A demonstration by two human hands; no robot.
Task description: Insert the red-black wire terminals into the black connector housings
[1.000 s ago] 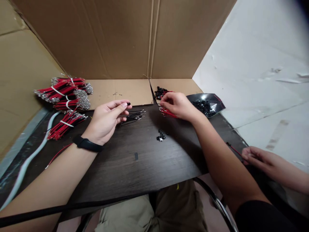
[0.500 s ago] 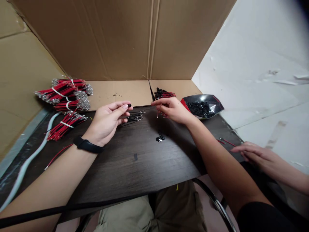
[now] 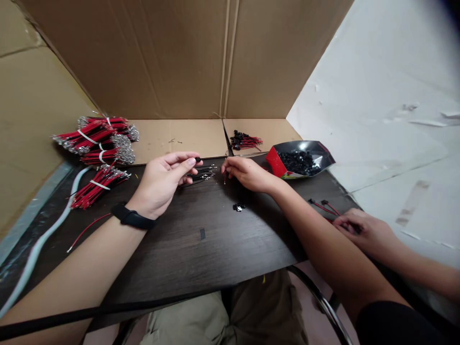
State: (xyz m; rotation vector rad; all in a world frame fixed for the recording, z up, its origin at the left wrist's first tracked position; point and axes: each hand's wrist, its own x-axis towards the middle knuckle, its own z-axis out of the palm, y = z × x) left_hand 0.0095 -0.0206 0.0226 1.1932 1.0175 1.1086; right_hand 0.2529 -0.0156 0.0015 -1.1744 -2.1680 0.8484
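Observation:
Between the thumb and fingers of my left hand (image 3: pixel 167 175) is a small black connector housing (image 3: pixel 198 159). My right hand (image 3: pixel 247 173), to its right, has its fingers pinched on a thin wire (image 3: pixel 225 178) whose metal tip hangs below them; most of that wire is hidden. Several black wires (image 3: pixel 203 176) with metal ends lie on the dark table just under and beside my left fingers. Nearer to me on the table sits a small pile of black pieces (image 3: pixel 238 207).
Bundles of red and black wires (image 3: pixel 97 143) lie at the left. Behind my right hand are red-black wires with black connectors (image 3: pixel 246 140) and a box of black housings (image 3: pixel 298 163). Another person's hand (image 3: pixel 362 230) is at the right, by two wires with connectors (image 3: pixel 325 206). Cardboard (image 3: pixel 161 57) stands behind.
My right hand has moved slightly left and down, closer to my left hand, uncovering the wire pile behind it. The other person's hand has shifted left and down; connector-ended wires now show beside it.

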